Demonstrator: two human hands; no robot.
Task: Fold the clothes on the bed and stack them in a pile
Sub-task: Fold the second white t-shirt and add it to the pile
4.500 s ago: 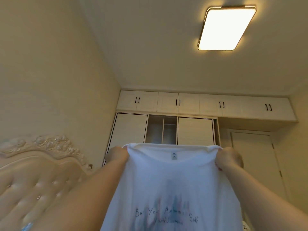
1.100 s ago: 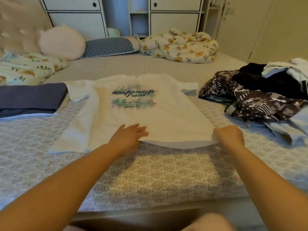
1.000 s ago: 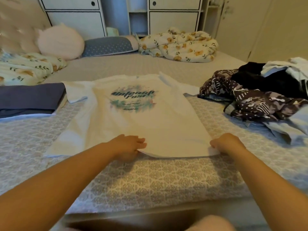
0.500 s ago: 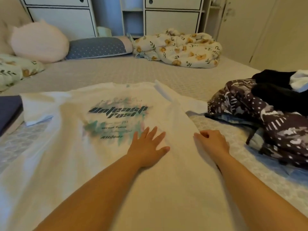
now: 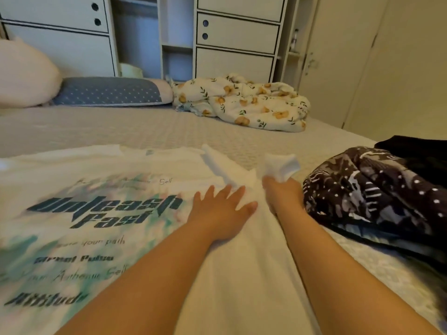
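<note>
Bedroom w/ pale drawer units [image 5: 237, 32] across the top of the frame; grey patterned bed [image 5: 145, 126] fills the rest. White printed T-shirt [image 5: 101, 213] lies flat, print up, over lower left & centre of the frame. Left hand [image 5: 221, 213] rests flat on the shirt near its right shoulder, fingers straight & slightly spread, prob. pinning the cloth so it doesn't slide. Right hand [image 5: 284, 193], just beside it, pinches the right sleeve [image 5: 281, 166], fingers curled round the bunched white fabric and lifting it off the bed; looks like the sleeve is about to go over onto the body for the first side fold. Dark heap of unfolded clothes [image 5: 377, 189] sits at the right edge, close by, so plenty left to do. Floral bundle [image 5: 242, 105] lies at the far side, upper centre, next to a blue dotted pillow [image 5: 108, 91] & a pale pink cushion [image 5: 24, 73] upper left. No folded pile in view.
</note>
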